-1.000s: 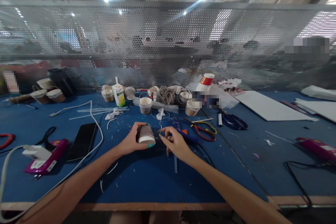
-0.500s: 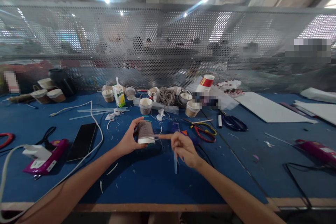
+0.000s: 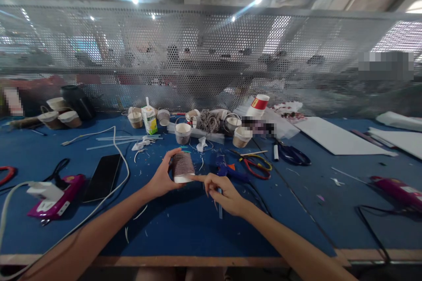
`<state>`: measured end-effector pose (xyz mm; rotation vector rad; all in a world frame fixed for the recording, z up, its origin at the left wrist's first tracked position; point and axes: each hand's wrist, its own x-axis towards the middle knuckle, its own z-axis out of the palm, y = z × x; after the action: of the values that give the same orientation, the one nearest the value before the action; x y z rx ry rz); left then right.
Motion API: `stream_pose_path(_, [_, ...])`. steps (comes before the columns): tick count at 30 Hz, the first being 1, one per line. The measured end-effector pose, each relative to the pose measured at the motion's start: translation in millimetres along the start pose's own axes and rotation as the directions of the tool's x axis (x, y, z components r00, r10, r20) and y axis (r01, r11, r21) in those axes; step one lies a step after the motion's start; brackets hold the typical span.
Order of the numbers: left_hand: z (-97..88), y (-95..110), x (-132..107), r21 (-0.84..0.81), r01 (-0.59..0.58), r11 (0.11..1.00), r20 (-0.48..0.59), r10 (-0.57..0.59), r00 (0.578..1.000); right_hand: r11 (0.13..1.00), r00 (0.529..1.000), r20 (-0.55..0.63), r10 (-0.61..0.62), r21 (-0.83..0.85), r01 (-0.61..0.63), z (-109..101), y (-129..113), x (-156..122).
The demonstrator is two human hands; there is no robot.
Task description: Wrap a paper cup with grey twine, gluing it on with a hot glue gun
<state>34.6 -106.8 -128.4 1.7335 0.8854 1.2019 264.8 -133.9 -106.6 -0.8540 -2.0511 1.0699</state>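
My left hand (image 3: 162,176) is closed around a paper cup (image 3: 183,166), thumb below and fingers above. Grey-brown cord covers most of the cup's side, leaving a white band at the near end. My right hand (image 3: 221,191) has its index finger stretched to the cup's white band, touching it or nearly so. Its other fingers are curled, and whatever they may hold is hidden. Just behind this hand lies a blue glue gun (image 3: 227,170). Beyond the cup stands a small handled cup (image 3: 182,133), beside crumpled white paper (image 3: 201,144).
A cord bundle (image 3: 210,121) and several small cups line the back, near a drink carton (image 3: 150,119). Red-and-yellow-handled scissors (image 3: 259,167) and dark scissors (image 3: 295,154) lie right. Left are a phone (image 3: 103,178), white cable (image 3: 119,151) and purple power strip (image 3: 59,199).
My right hand has shifted slightly left and down, its index finger now reaching the cup's white band. The cup has turned a little in my left hand. More of the glue gun shows.
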Motion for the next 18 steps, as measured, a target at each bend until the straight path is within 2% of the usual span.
stream_pose_path(5, [-1.5, 1.5, -0.2, -0.009, -0.031, 0.999, -0.034, 0.031, 0.999, 0.994, 0.995, -0.055, 0.082, 0.077, -0.078, -1.7, 0.0, 2.6])
stream_pose_path(9, [-2.1, 2.0, -0.6, -0.009, -0.045, 0.999, -0.043, 0.044, 0.998, 0.966, 0.98, -0.109, 0.169, 0.215, -0.143, -2.0, -1.2, 3.4])
stream_pose_path(18, [-2.7, 3.6, -0.5, -0.06, -0.067, 0.996, -0.047, 0.064, 0.997, 0.904, 0.917, -0.276, 0.289, 0.395, -0.166, -5.6, -2.0, 11.2])
